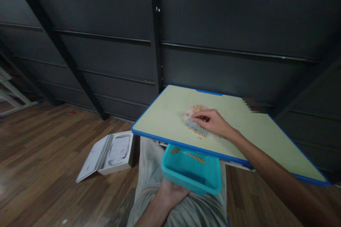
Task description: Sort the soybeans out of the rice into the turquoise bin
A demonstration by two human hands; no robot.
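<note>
My left hand supports a teal plastic tray from below, just under the table's front edge. Small golden-tan beads or beans lie inside it, gathered toward its far side. Above the table, my right hand is closed in a pinch, thumb against fingers. What it holds, if anything, is too small or hidden to make out. Under these fingers is a clear, bluish plastic piece, perhaps a bag or dish. More of the small round pieces are heaped behind the hand, and several lie in front of it.
The pale-topped folding table has a blue rim and stands over my legs. An open white box rests on the wooden floor at left. A dark panelled wall rises behind the table. A dark blurred item sits at the far right table edge.
</note>
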